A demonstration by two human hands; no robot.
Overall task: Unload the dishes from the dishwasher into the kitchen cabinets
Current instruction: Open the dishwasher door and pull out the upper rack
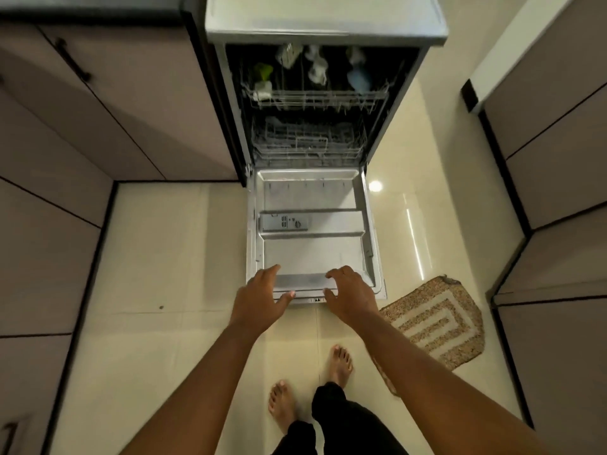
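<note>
Reaching: both arms stretch forward and down toward the near edge of the lowered dishwasher door (312,251).
Left hand: the left hand (262,298) sits at the door's front left edge, fingers (274,270) straight and spread apart, thumb along the lip; whether it actually touches the door I cannot tell.
Right hand: the right hand (353,295) is at the front right edge, fingers loosely bent and apart, clamped on nothing.
Dishwasher: the dishwasher (325,24) stands open between the cabinets, its door lying flat over the floor, with the detergent dispenser (284,222) on the inner panel.
Upper rack: the upper rack (315,98) holds the dishes, still inside the machine: a green item (263,72) at the left, a white item (262,88) below it, pale cups (318,68) in the middle, a light blue cup (358,78) at the right; shapes are blurred.
Lower rack: the lower rack (308,141) is pushed in; its contents are too dim to tell.
Cabinets: brown cabinets (82,133) on the left, more on the right.
Floor: cream tiled floor (164,257), a woven mat (437,320) just right of the door, bare feet (341,362) below.
</note>
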